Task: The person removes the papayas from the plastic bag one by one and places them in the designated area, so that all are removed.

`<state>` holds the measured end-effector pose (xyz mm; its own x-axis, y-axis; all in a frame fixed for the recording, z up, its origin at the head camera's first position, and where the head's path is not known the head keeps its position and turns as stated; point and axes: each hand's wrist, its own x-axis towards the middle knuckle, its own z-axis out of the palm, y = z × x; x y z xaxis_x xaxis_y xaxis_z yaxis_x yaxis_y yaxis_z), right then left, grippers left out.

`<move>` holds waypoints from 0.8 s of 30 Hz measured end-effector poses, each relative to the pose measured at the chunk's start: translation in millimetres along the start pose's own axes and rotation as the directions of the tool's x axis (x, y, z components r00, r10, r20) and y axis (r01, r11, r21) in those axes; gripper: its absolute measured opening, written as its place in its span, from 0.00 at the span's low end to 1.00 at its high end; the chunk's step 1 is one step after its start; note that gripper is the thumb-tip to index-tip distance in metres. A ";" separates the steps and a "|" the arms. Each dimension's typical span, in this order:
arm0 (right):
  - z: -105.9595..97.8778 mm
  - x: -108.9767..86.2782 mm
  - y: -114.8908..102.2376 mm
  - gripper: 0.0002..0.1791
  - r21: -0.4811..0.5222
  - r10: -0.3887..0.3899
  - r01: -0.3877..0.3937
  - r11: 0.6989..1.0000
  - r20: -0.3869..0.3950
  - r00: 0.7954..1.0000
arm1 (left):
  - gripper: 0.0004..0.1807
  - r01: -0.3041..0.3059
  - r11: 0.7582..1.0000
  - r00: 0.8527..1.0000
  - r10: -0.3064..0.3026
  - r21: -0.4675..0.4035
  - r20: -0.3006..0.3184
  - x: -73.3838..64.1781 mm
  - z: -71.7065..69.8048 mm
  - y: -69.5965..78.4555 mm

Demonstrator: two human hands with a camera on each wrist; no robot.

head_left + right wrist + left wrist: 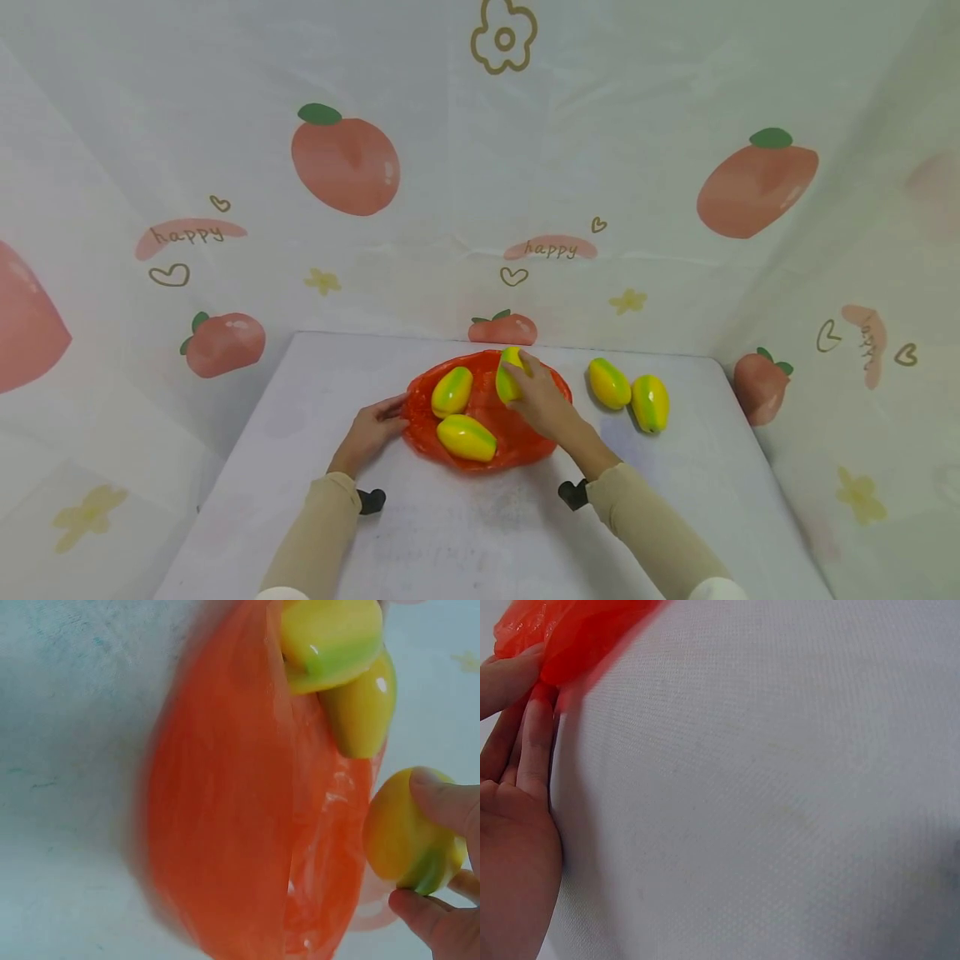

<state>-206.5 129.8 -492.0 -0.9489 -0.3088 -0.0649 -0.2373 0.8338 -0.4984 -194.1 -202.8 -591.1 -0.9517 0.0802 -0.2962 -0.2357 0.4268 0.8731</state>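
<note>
- Head view: left hand [372, 431] is pinching left edge of red bag [525, 429].
- Rear yellow-green fruit [452, 393], front fruit [467, 438] are lying inside, left half.
- Right hand [546, 402] is gripping third fruit [508, 377] over bag's far right.
- Fourth fruit [609, 383], fifth fruit [650, 403] are resting on table [450, 533].

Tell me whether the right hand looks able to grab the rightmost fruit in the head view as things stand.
Probably not yet: the right hand grips another fruit. Otherwise the way seems free: the rightmost fruit lies uncovered on the table, outside the red bag.
</note>
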 end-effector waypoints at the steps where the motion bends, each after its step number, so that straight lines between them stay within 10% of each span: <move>1: -1.1 -1.5 1.2 0.40 0.007 0.002 -0.002 1.000 -0.004 1.000 | 0.29 0.003 1.000 1.000 -0.003 -0.001 -0.001 0.1 -0.1 0.0; 24: -14.5 -32.7 33.2 0.41 0.062 0.037 -0.030 0.998 -0.124 0.992 | 0.29 -0.003 1.000 1.000 0.003 0.007 0.009 2.8 0.3 -4.2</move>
<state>-186.4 174.3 -493.9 -0.9756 -0.2183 0.0243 -0.1955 0.8128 -0.5487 -195.7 -204.1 -595.7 -0.9506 0.0900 -0.2972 -0.2313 0.4331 0.8711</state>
